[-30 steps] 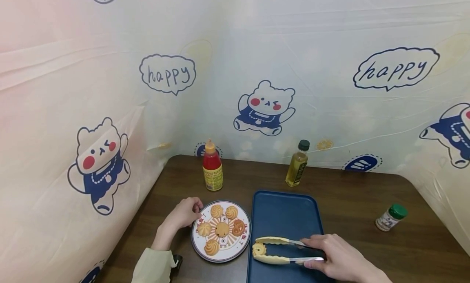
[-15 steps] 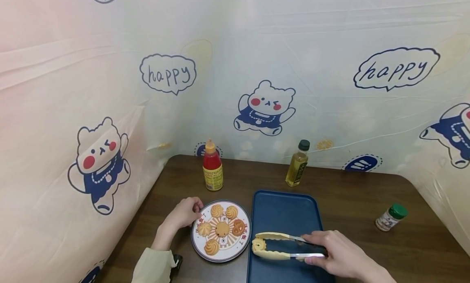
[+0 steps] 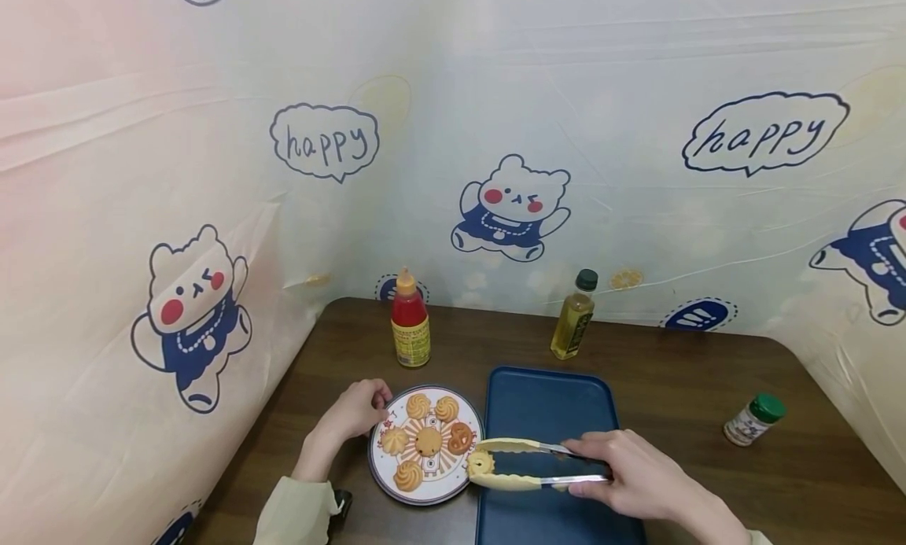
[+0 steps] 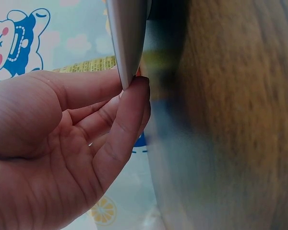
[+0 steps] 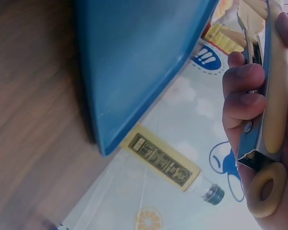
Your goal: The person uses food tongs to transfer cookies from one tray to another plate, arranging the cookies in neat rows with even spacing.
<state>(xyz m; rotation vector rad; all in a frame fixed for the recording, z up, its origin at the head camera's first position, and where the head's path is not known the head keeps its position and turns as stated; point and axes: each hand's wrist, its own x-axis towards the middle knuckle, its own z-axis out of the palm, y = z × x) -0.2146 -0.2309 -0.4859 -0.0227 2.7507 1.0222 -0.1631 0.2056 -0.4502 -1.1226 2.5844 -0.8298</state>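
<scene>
My left hand (image 3: 354, 410) pinches the left rim of a round patterned plate (image 3: 460, 482); the left wrist view shows thumb and fingers on the plate's edge (image 4: 127, 43). Several cookies lie on it, among them a pretzel-shaped one (image 3: 461, 438) and a round one (image 3: 428, 442) in the middle. In my right hand (image 3: 637, 474) I grip metal tongs (image 3: 569, 480) with cream scalloped tips. A ring-shaped cookie (image 3: 480, 463) sits between those tips, at the plate's right rim. The right wrist view shows fingers curled round the tongs' handle (image 5: 277, 96).
A dark blue tray (image 3: 552, 403) lies right of the plate, under the tongs. Behind stand a red sauce bottle (image 3: 410, 325) with a yellow label and an oil bottle (image 3: 573, 317). A green-capped shaker (image 3: 753, 419) is at the right on the wooden table (image 3: 679, 388).
My right hand has moved left and slightly away from me, carrying the ring-shaped cookie in the tongs from over the tray to the plate's right rim. The left hand stays put.
</scene>
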